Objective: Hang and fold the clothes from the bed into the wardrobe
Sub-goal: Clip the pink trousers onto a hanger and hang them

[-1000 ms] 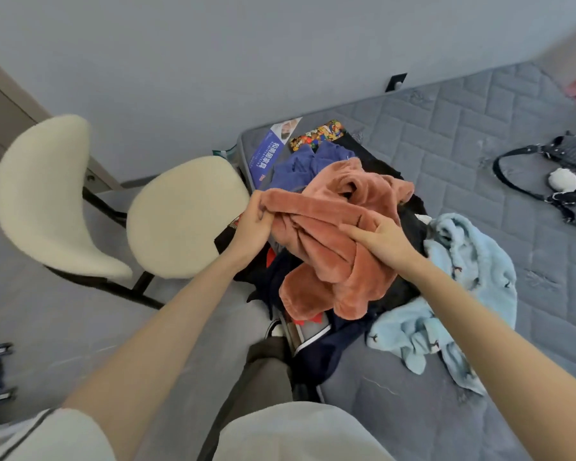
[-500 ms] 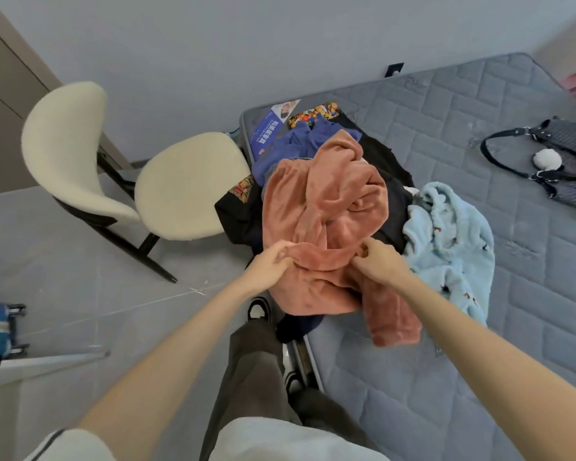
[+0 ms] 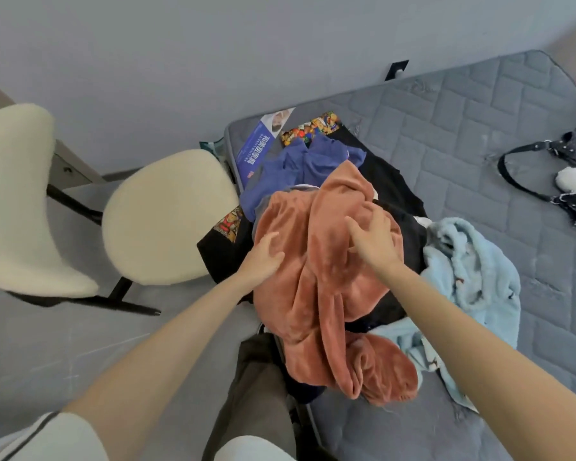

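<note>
The rust fleece (image 3: pixel 320 314) lies under the left hand (image 3: pixel 262 258) and right hand (image 3: pixel 375 237).

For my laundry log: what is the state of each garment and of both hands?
rust fleece garment: crumpled, unfolded, on top of the pile.
light blue fleece garment: crumpled on the mattress.
blue garment: crumpled, partly covered.
left hand: open, resting on the rust fleece garment.
right hand: open, spread on it.
</note>
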